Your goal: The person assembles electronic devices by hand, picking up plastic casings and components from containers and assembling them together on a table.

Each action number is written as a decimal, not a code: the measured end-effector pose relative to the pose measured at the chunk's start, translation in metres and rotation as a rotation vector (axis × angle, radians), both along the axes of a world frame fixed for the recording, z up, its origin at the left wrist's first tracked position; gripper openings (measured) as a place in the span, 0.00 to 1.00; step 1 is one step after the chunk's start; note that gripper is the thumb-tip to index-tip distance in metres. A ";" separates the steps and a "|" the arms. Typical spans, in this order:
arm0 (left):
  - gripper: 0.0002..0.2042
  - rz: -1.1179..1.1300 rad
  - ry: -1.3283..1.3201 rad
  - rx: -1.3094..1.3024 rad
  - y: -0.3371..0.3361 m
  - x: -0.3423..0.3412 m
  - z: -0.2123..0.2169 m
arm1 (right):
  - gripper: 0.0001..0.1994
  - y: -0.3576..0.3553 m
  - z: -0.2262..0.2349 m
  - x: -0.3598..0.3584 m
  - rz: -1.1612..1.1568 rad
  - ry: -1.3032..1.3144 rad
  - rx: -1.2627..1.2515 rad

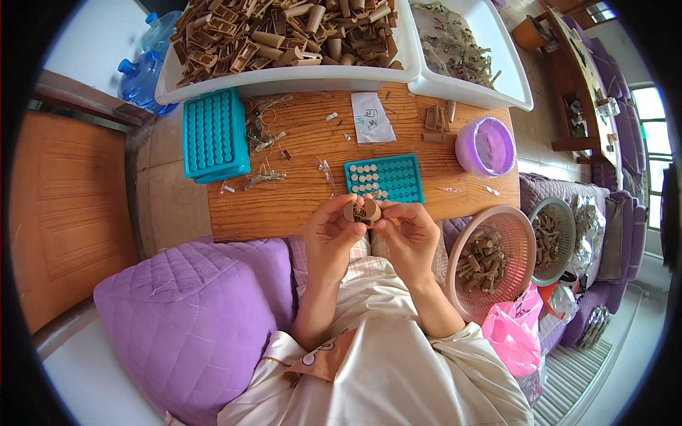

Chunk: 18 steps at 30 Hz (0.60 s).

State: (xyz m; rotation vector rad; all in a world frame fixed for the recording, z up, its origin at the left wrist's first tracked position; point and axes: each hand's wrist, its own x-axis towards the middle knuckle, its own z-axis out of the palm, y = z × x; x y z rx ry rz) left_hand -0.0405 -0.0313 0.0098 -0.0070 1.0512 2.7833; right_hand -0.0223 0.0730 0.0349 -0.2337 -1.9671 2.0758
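tan plastic, a small tube-shaped piece [362, 211] sits at the centre of the frame, pinched between both hands just above the near edge of the wooden bench [298, 206]. it looks light and stiff, probably smooth enough to slip, so the sound hold seems to be on its rounded sides, where the fingers already are; the thin inner parts look the most likely to snap.

the left hand [330, 234] has its thumb and fingers closed on the piece from the left, palm turned inward. the right hand [408, 231] meets it from the right, fingers curled and closed on the same piece, thumb on top. both forearms rise from the lower edge of the frame, elbows tucked near the body, over a cream garment.

just above the hands lies a small teal tray [387, 179] of round holes, its left part filled with pale pieces. a larger teal tray [213, 135] lies at upper left on the bench, with loose scraps beside it. two white bins stand along the top: one [284, 78] heaped with tan pieces, the other [497, 78] holding pale scraps. a lilac bowl [485, 148] sits at the right end of the bench. a pink basket [490, 259] of tan pieces is at right of the hands, and a purple cushion [192, 312] at lower left.
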 end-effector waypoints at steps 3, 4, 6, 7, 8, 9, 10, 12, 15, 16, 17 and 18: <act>0.19 -0.018 -0.027 -0.030 0.000 0.000 0.002 | 0.07 0.001 0.001 0.002 0.004 -0.018 0.035; 0.18 -0.024 -0.003 -0.014 -0.001 0.000 0.002 | 0.07 0.001 0.001 0.002 0.023 -0.029 0.084; 0.18 -0.030 0.021 0.002 0.000 0.000 0.001 | 0.07 0.001 0.002 0.002 0.028 -0.020 0.087; 0.18 -0.033 0.023 0.000 0.000 0.000 0.000 | 0.07 0.001 0.002 0.002 0.032 -0.013 0.090; 0.18 -0.036 0.026 -0.002 0.000 0.000 0.000 | 0.07 0.001 0.001 0.002 0.032 -0.013 0.091; 0.18 -0.036 0.025 -0.002 0.000 0.000 -0.001 | 0.07 0.001 0.001 0.002 0.026 -0.016 0.089; 0.18 -0.040 0.025 0.003 0.000 0.000 -0.001 | 0.07 0.001 0.001 0.002 0.019 -0.020 0.088; 0.18 -0.046 0.023 0.008 0.000 0.001 -0.001 | 0.07 0.000 0.002 0.004 0.000 0.000 0.058; 0.18 -0.039 0.041 0.042 0.001 0.001 0.002 | 0.06 0.001 0.003 0.005 -0.014 0.017 0.047; 0.18 -0.043 0.041 0.040 0.001 0.001 0.002 | 0.06 0.002 0.003 0.005 -0.008 0.014 0.067; 0.18 -0.047 0.042 0.038 0.001 0.001 0.003 | 0.06 0.002 0.004 0.005 -0.008 0.013 0.066; 0.18 -0.048 0.042 0.038 0.001 0.001 0.002 | 0.06 0.002 0.004 0.005 -0.003 0.007 0.080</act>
